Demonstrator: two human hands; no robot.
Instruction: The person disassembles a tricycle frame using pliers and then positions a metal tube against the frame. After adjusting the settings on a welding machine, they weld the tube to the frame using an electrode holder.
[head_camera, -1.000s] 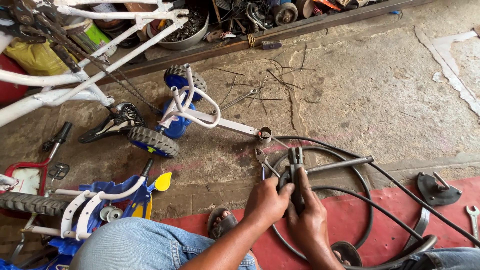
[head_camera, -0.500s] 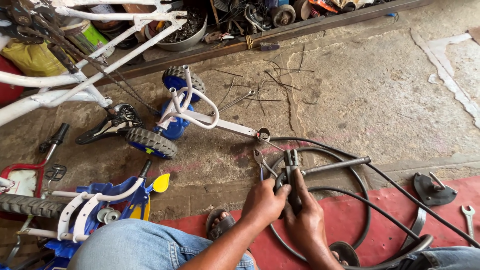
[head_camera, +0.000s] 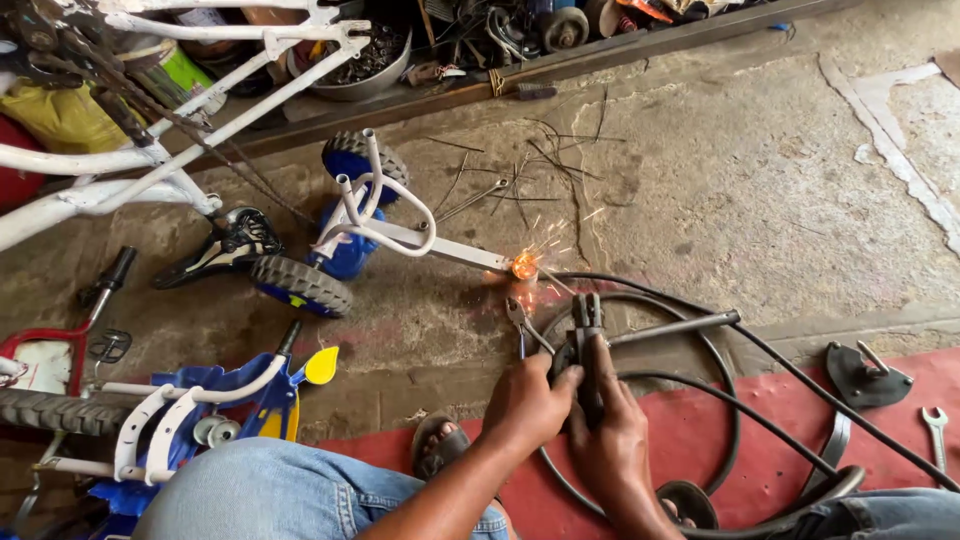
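Both hands grip a black welding electrode holder (head_camera: 585, 345) low in the middle of the view. My left hand (head_camera: 528, 402) wraps its near side and my right hand (head_camera: 610, 445) closes on the handle from the right. The holder's tip points at the end of a white metal frame (head_camera: 400, 232) with small blue-hubbed wheels, where an orange glow and sparks (head_camera: 525, 265) show. A black cable (head_camera: 720, 385) loops from the holder across the red mat (head_camera: 780, 450).
Pliers (head_camera: 520, 322) lie beside the holder and a grey metal rod (head_camera: 675, 326) to its right. A black metal piece (head_camera: 865, 375) and a wrench (head_camera: 936, 425) sit at right. White bicycle frame (head_camera: 150, 160), small blue bike (head_camera: 210, 400), scrap shelf at top.
Sparks and an orange glow have appeared at the end of the white frame's bar, where there were none before. Both hands stay on the holder.
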